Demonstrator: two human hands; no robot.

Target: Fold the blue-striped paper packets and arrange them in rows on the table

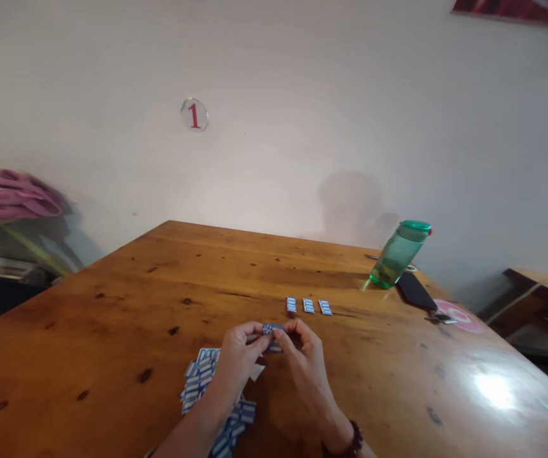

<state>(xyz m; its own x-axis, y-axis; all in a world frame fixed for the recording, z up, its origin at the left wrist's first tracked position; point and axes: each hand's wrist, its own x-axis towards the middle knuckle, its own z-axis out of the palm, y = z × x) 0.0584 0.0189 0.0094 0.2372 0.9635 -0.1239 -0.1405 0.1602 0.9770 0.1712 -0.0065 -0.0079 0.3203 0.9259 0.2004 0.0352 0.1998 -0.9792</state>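
Here we are at the wooden table (126, 305), two hands at work near the middle: our left hand (243, 343) and our right hand (305, 353) each have thumb and fingertips pinched closed on the blue-and-white held cards (268, 329); the fingers cover so much that we can't fairly say how many are in there. Just beyond, we count three small cards (308, 306) in a row, none touching. To the left lies one loose pile (200, 376), past counting, because the left forearm runs across it and blocks our view of its middle. One pale slip (257, 371) pokes out beside the left wrist. Over on the right we have one green bottle (395, 256), one dark phone (416, 291) and one pink disc (465, 318), all well apart from the hands. One red "1" sign (194, 115) hangs on the wall (264, 83), and one dark bracelet (353, 441) rings the right wrist.
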